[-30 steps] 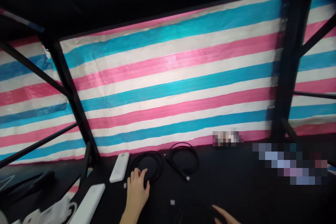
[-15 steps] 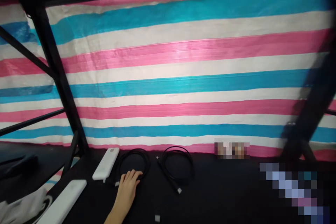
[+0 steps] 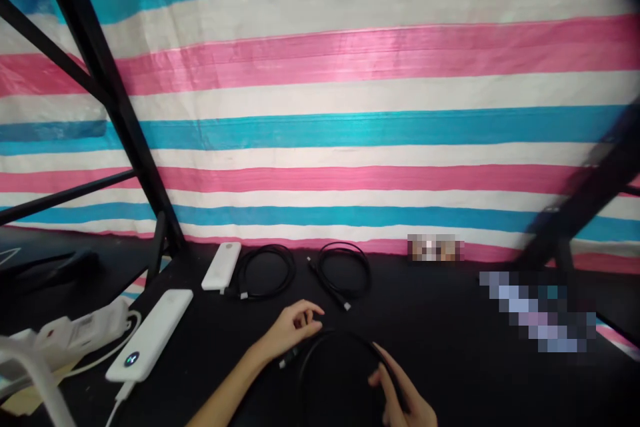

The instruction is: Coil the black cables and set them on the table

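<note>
A black cable (image 3: 345, 331) lies in a loose loop on the black tabletop near me, with a light metal plug (image 3: 284, 363) at its left. My right hand (image 3: 405, 397) closes around the right side of this loop. My left hand (image 3: 295, 330) hovers just above the loop's upper left, its fingers curved and thumb apart, with nothing visible between them. Farther back lie two more coiled black cables, the left coil (image 3: 293, 267) and the right coil (image 3: 369, 273), both with light metal plugs. The lower part of the near loop fades into the dark table.
A white power bank (image 3: 155, 333) with a lit display and a plugged-in white cable lies at left. A second white power bank (image 3: 221, 267) lies behind it. A white power strip (image 3: 85, 333) stands far left. Black frame posts (image 3: 107, 93) and a striped sheet (image 3: 350, 100) bound the back.
My left hand has left the back-left coil and come nearer and to the right. My right hand and the near cable loop have come into view. The camera has tilted down.
</note>
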`<state>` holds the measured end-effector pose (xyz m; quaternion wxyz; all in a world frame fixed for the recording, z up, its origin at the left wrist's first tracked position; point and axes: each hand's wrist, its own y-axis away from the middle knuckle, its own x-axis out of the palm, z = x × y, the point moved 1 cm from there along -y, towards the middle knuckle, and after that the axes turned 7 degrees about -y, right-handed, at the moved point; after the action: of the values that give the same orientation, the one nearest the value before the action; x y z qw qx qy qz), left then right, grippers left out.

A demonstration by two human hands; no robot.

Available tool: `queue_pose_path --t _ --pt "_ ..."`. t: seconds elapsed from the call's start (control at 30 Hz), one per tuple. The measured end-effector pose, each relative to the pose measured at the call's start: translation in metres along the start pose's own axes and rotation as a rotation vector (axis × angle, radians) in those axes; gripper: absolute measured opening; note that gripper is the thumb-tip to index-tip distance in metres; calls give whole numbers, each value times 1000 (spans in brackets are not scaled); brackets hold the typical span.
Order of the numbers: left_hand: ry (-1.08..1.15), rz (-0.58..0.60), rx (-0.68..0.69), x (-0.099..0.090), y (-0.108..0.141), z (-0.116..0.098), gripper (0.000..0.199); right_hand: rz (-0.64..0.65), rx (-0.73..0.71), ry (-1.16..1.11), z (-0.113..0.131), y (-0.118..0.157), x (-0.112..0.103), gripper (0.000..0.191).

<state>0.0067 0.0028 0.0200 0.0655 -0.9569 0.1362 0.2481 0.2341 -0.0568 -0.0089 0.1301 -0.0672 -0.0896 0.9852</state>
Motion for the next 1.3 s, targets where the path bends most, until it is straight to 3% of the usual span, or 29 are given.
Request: queue_pose_path --t 0.1,0.23,0.33,0.47,0.67,0.8,1.07,1.3 --pt "-60 44 35 -5 1 0 36 47 6 -8 1 -1 1 48" --pt "-140 20 98 -8 5 -7 47 -3 11 -31 1 -2 -2 48" --pt "-53 -6 98 -8 8 -14 54 -62 48 -83 4 -2 -2 46" --pt "31 59 73 -1 11 -22 58 -160 103 -225 9 -4 -3 41" --pt "-412 14 216 14 12 -15 42 -190 56 -337 11 -1 -7 37" --pt "-653 -40 342 10 12 -10 35 -187 40 -363 11 2 -6 38" --pt "-845 -186 193 -22 13 -1 42 -229 -83 -276 8 6 -6 37" --pt "-707 -214 105 -23 16 3 48 -234 -55 -337 18 8 -6 36"
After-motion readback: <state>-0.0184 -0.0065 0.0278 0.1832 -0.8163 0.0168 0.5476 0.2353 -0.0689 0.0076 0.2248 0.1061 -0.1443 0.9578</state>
